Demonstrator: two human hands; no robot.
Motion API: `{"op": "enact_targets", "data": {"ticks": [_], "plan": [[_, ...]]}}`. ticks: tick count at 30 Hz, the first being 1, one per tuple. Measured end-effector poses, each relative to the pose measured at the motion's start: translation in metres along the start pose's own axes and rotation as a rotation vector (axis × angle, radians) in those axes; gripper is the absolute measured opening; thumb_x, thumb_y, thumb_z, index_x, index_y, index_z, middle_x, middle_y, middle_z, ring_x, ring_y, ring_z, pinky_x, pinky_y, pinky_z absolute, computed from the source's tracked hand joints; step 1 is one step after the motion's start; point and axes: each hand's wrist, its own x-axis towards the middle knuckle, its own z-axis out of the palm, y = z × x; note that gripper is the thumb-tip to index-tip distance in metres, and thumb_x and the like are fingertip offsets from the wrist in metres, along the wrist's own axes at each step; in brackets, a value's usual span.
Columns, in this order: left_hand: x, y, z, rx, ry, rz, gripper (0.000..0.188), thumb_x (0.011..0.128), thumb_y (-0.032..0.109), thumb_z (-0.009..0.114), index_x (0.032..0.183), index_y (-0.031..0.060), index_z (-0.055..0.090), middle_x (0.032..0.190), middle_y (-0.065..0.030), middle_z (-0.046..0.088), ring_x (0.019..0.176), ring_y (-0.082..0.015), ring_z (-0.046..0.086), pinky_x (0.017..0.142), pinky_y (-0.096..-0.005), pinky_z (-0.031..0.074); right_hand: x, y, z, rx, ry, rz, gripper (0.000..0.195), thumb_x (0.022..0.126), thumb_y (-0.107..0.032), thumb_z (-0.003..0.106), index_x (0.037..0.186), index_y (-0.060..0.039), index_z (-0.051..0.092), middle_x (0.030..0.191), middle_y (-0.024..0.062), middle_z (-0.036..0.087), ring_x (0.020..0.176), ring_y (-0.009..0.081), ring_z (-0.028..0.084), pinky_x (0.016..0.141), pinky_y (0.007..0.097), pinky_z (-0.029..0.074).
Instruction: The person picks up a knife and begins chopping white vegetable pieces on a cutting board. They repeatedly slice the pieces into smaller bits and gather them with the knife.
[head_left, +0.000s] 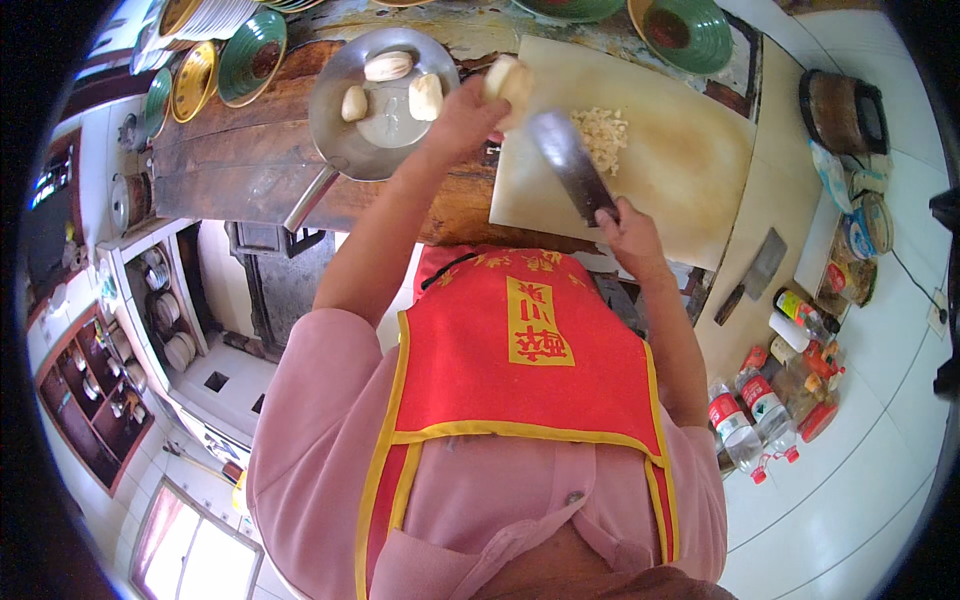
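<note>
My left hand (474, 114) grips a pale peeled vegetable piece (510, 81), raised over the left edge of a worn white cutting board (675, 202). In my right hand (632, 231) is the handle of a cleaver (566, 161); its blade is tilted and slightly blurred, beside a pile of small diced pale pieces (602, 133) on the board. To the left, a metal pan (337, 142) holds a few more peeled pieces, among them a cut block (426, 97), a ridged piece (388, 66) and a smaller rounded one (355, 103).
The pan's handle (311, 199) points toward me over the wooden table edge (225, 206). Green bowls (253, 60) and a yellow bowl (193, 81) line the far left; another green bowl (686, 37) stands beyond the board. At right lie a second cleaver (761, 266) and several bottles (739, 431).
</note>
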Motion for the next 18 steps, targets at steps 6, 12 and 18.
{"op": "enact_targets", "data": {"ticks": [6, 12, 18], "plan": [[0.007, -0.027, 0.015, 0.225, -0.051, -0.146, 0.037, 0.086, 0.022, 0.071, 0.106, -0.0073, 0.06, 0.093, -0.0195, 0.07, 0.075, -0.0241, 0.073, 0.056, -0.0343, 0.06, -0.002, 0.024, -0.017, 0.165, 0.083, 0.135, 0.038, 0.101, -0.037, 0.063, 0.107, 0.0002, 0.061, 0.085, 0.0267, 0.07, 0.081, 0.0457, 0.07, 0.072, 0.0513, 0.054], [0.0, -0.042, 0.035, 0.796, 0.092, 0.077, 0.055, 0.093, 0.045, 0.069, 0.106, -0.0074, 0.063, 0.09, -0.0303, 0.071, 0.085, -0.0438, 0.073, 0.074, -0.0514, 0.058, -0.016, 0.016, 0.014, 0.231, 0.203, 0.196, 0.035, 0.101, -0.033, 0.065, 0.105, 0.0008, 0.06, 0.085, 0.0284, 0.069, 0.082, 0.0474, 0.07, 0.072, 0.0507, 0.054], [-0.024, -0.035, 0.023, 1.012, -0.125, 0.006, 0.063, 0.101, 0.058, 0.052, 0.102, -0.0027, 0.069, 0.092, -0.0306, 0.072, 0.09, -0.0462, 0.071, 0.081, -0.0564, 0.057, -0.018, -0.022, 0.027, 0.013, 0.237, 0.047, 0.031, 0.102, -0.029, 0.065, 0.098, -0.0002, 0.055, 0.085, 0.0301, 0.068, 0.085, 0.0512, 0.067, 0.072, 0.0555, 0.052]]}}
